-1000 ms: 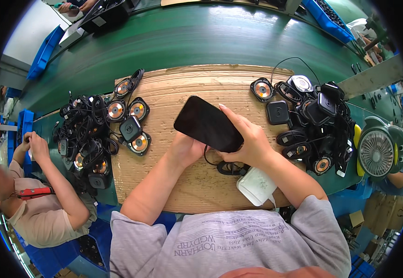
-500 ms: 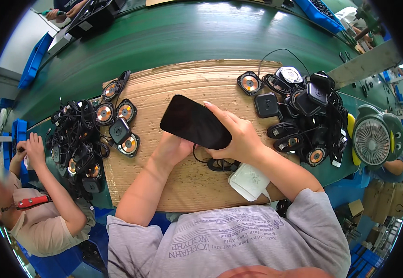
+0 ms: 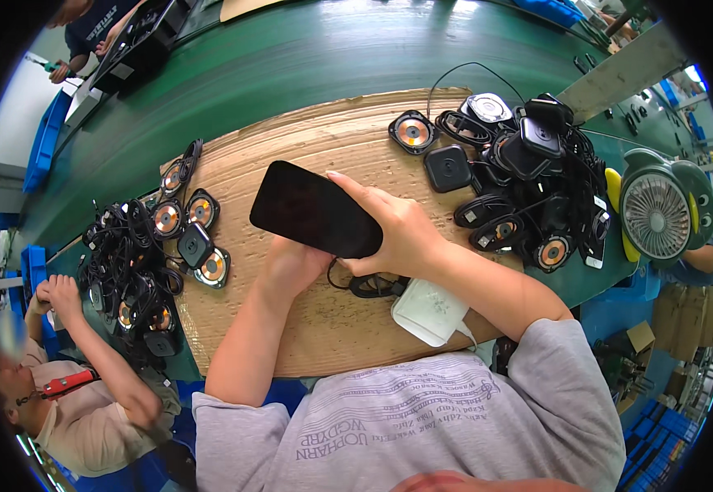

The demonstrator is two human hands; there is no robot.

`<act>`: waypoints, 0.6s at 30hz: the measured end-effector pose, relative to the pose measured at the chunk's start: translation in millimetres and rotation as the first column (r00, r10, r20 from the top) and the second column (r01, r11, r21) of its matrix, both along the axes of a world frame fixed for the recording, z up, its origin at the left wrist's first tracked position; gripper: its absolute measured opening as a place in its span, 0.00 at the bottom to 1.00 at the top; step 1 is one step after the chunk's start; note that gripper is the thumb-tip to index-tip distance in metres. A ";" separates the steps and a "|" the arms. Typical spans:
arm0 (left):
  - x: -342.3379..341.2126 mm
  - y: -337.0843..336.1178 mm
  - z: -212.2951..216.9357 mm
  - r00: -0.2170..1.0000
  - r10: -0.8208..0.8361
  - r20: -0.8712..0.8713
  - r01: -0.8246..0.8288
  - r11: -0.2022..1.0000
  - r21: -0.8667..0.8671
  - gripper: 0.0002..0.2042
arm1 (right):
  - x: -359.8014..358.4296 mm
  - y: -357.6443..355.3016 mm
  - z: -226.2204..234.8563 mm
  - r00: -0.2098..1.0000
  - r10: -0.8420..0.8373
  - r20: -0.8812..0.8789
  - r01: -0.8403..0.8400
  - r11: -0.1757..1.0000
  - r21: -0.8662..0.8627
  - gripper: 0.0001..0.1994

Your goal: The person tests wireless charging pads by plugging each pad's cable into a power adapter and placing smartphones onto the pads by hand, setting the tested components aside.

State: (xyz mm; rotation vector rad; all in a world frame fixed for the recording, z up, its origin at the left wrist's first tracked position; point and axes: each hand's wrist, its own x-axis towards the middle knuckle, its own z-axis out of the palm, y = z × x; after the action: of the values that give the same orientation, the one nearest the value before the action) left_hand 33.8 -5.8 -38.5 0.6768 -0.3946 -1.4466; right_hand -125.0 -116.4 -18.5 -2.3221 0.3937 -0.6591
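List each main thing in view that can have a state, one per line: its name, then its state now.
Phone, upper face dark, held.
Right hand, closed on the phone.
Left hand, partly hidden beneath the phone.
Black cable, coiled.
White box, lying on the cardboard sheet.
Cardboard sheet, flat, surface marked.
Fan, grille on; whether running, unclear.

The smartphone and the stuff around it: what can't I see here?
All in the head view:
Back of the smartphone: hidden by its dark front.
Fingertips of the left hand: hidden behind the smartphone.
Where the black cable leads: lost behind the smartphone and right hand.
Part of the white box: covered by the right forearm.
Anything in the co-worker's hands: hidden by fingers.
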 end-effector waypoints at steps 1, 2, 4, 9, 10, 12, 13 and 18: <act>1.8 0.7 -1.7 1.000 0.003 -0.003 -0.003 1.000 0.006 0.18 | 0.0 -0.3 -0.5 1.000 0.001 0.012 -0.002 1.000 0.008 0.52; 3.2 1.0 -3.5 1.000 0.006 -0.007 -0.006 1.000 0.013 0.18 | -0.4 -0.8 -1.1 1.000 0.003 0.024 -0.003 1.000 0.016 0.52; 6.4 3.2 -9.1 1.000 0.003 -0.028 -0.003 1.000 0.003 0.18 | -0.1 -0.6 0.9 1.000 0.000 0.009 0.000 0.999 0.037 0.52; 11.8 6.3 -18.9 0.996 -0.006 -0.094 0.004 1.000 -0.022 0.18 | -0.4 -0.2 4.9 1.000 0.000 -0.031 0.002 0.996 0.086 0.50; 12.6 6.3 -19.3 0.995 -0.015 -0.097 0.014 1.000 -0.006 0.18 | -0.4 -0.4 4.7 1.000 0.001 -0.031 0.002 0.996 0.084 0.50; 14.0 5.8 -18.6 0.994 -0.031 -0.103 0.034 0.999 0.024 0.18 | 0.0 -1.0 4.6 1.000 0.003 -0.028 -0.001 0.997 0.079 0.50; 14.0 6.5 -17.5 0.995 -0.027 -0.100 0.030 0.999 0.024 0.18 | 0.8 -0.5 3.7 1.000 0.007 -0.025 -0.005 0.997 0.078 0.50; 4.3 4.6 -7.0 0.996 0.087 0.019 -0.088 0.993 0.082 0.19 | 1.6 -0.3 1.5 0.999 0.025 0.035 -0.025 0.999 0.023 0.52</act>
State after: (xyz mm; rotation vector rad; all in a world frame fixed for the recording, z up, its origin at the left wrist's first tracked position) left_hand 38.2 -1.2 -45.4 0.7633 -0.3143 -1.3812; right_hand -123.4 -116.7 -17.0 -2.2866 0.3543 -0.6781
